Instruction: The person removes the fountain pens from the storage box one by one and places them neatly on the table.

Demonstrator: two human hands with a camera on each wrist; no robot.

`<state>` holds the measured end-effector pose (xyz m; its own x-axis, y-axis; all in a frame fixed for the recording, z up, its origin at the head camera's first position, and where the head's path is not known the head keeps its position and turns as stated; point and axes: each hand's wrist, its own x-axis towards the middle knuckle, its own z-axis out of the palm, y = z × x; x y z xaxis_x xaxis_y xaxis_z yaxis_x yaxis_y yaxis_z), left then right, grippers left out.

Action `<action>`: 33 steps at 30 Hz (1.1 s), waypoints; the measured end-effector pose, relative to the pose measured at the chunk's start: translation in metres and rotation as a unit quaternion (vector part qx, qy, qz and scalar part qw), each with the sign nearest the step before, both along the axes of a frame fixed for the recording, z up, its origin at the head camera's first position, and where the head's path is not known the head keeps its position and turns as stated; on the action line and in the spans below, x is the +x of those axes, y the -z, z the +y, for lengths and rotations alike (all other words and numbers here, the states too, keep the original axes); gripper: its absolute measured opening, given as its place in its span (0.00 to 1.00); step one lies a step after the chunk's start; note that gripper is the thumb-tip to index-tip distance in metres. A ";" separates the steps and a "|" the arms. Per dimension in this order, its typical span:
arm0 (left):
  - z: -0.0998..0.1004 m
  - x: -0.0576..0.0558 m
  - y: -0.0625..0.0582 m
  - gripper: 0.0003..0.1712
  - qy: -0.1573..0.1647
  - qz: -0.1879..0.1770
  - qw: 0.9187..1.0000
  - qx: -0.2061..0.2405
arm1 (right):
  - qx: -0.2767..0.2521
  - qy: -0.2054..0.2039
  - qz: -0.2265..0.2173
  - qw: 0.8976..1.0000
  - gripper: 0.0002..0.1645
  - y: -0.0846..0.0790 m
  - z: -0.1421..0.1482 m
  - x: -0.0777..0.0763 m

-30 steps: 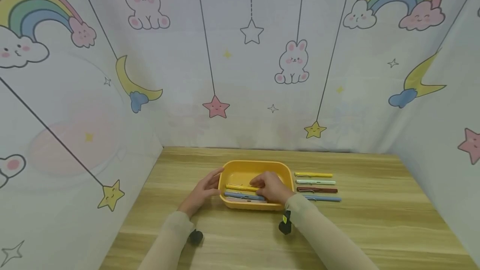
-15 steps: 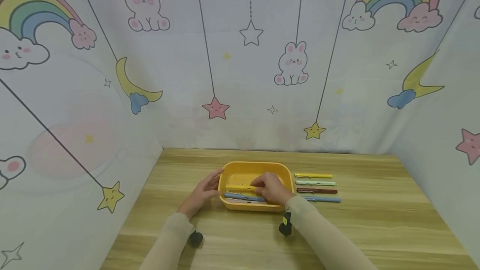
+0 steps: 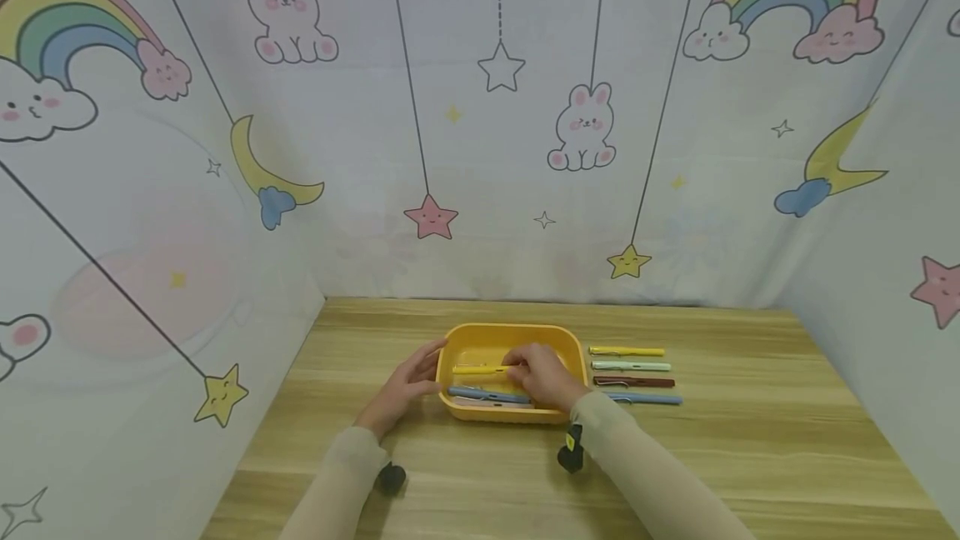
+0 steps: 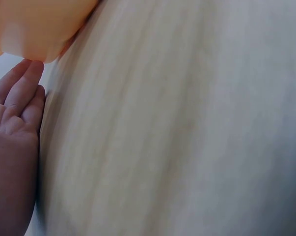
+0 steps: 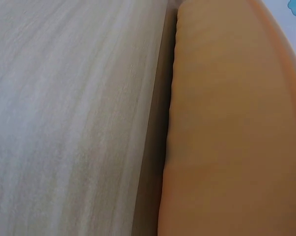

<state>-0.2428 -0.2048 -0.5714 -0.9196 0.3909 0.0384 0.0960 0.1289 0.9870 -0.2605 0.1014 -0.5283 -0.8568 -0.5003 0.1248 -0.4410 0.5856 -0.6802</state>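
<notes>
A yellow plastic tray (image 3: 510,414) stands on the table. My right hand (image 3: 546,377) reaches inside it and pinches the right end of a yellow pen (image 3: 478,370), which lies crosswise. Nearer the front wall of the tray are a blue pen (image 3: 487,395) and a pale pink pen (image 3: 477,403), their right ends partly hidden by the hand. My left hand (image 3: 405,386) rests against the tray's left side with fingers extended; in the left wrist view its fingertips (image 4: 36,67) meet the tray's outer wall. The right wrist view shows only the tray's outside and the table.
Right of the tray, a yellow pen (image 3: 627,352), a pale green pen (image 3: 632,367), a dark red pen (image 3: 636,382) and another blue pen (image 3: 651,399) lie in a parallel column on the wood-grain table (image 3: 480,482). Printed curtains (image 3: 480,265) enclose the back and sides.
Held in my right hand, the yellow pen has shifted slightly toward the back of the tray, away from the blue pen. My left hand has stayed at the tray's side.
</notes>
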 end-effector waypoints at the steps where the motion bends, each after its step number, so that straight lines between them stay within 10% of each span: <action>1: 0.000 0.000 0.000 0.44 0.000 0.001 1.000 0.000 | -0.001 0.002 0.001 1.000 0.09 0.000 0.000 0.000; 18: 0.001 0.001 -0.001 0.43 -0.002 0.000 1.000 -0.003 | -0.152 0.050 -0.084 0.984 0.10 -0.001 0.004 0.002; 33: 0.001 0.002 -0.002 0.44 0.001 0.003 1.000 0.001 | -0.159 0.122 -0.065 0.977 0.09 -0.005 0.005 0.000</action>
<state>-0.2412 -0.2037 -0.5691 -0.9188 0.3923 0.0445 0.1021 0.1271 0.9866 -0.2609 0.1064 -0.5233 -0.9650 -0.2319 0.1225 -0.2114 0.4117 -0.8865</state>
